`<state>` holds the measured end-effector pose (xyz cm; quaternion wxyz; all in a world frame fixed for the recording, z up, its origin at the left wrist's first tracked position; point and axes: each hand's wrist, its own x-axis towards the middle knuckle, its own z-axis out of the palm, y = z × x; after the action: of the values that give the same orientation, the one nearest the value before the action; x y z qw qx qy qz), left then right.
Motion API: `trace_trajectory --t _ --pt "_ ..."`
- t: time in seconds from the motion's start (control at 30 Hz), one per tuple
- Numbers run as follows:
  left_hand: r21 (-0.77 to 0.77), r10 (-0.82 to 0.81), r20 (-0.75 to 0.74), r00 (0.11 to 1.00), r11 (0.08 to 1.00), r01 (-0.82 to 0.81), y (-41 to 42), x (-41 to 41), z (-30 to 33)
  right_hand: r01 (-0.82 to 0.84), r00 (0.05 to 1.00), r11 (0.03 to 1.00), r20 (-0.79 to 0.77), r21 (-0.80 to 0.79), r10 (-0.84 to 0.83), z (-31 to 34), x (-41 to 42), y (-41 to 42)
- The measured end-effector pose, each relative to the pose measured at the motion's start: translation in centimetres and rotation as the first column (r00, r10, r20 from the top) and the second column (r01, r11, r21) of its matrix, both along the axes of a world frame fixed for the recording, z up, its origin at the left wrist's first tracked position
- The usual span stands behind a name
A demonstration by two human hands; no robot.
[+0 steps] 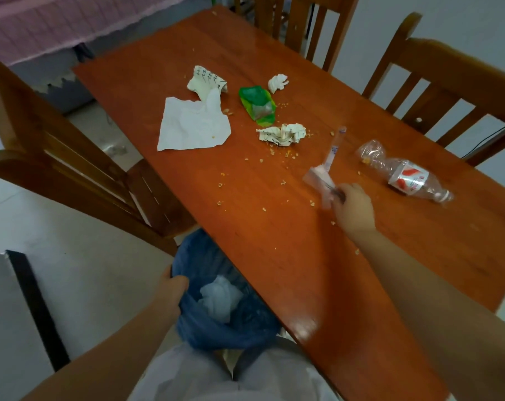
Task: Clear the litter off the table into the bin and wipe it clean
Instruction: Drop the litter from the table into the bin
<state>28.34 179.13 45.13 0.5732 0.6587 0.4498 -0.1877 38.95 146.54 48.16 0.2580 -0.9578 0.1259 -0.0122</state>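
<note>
While left hand (170,287) grips bin (216,328) rim — right hand (353,209) pinches clear wrapper (320,178) above table (274,241).

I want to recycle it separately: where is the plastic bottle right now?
The plastic bottle lies on its side near the table's right edge, just beyond the right hand, in front of the wooden chair.

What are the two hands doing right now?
Left hand: grips the bin rim.
Right hand: holds a clear wrapper above the table.
</note>
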Motion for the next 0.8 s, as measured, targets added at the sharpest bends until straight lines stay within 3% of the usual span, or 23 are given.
trace_trajectory --t 0.1,0.23,0.33,0.43,0.5,0.57,0.63,0.73,0.8 --pt "0.001 0.006 0.016 1.0 1.0 -0.006 0.3 -0.2 0.1 -0.152 0.985 0.98 0.103 0.132 0.139 1.9 -4.0 5.2" --pt "0.014 0.011 0.024 1.0 1.0 -0.011 0.7 -0.5 0.2 -0.382 0.915 0.863 0.005 0.331 0.403 0.7 -11.4 13.9" --pt "-0.023 0.066 0.052 0.997 0.998 -0.064 1.0 -0.7 0.4 -0.442 0.815 0.815 -0.211 0.374 0.539 -3.3 -14.2 18.4" --pt "-0.074 0.093 0.083 0.992 0.993 -0.087 1.4 -1.1 0.6 -0.446 0.633 0.806 -0.499 0.389 0.591 -5.4 -14.2 19.8" --pt "-0.08 0.088 0.082 0.993 0.993 -0.081 2.1 -1.4 0.2 -0.525 0.526 0.748 -0.536 0.406 0.66 -4.8 -13.0 19.6" --pt "-0.094 0.079 0.078 0.994 0.993 -0.071 2.5 -1.4 -0.1 -0.567 0.562 0.71 -0.435 0.417 0.704 -2.6 -11.0 18.7" --pt "-0.091 0.078 0.072 0.994 0.993 -0.072 2.5 -1.2 0.1 -0.525 0.678 0.739 -0.318 0.423 0.663 0.1 -7.9 16.5" --pt "-0.098 0.076 0.07 0.995 0.993 -0.069 2.5 -0.8 -0.4 -0.42 0.876 0.872 -0.138 0.251 0.461 2.2 -2.1 10.8" --pt "-0.109 0.073 0.065 0.995 0.992 -0.066 2.2 -0.4 -0.4 -0.302 0.947 0.949 -0.09 0.089 0.31 2.1 1.4 6.4"
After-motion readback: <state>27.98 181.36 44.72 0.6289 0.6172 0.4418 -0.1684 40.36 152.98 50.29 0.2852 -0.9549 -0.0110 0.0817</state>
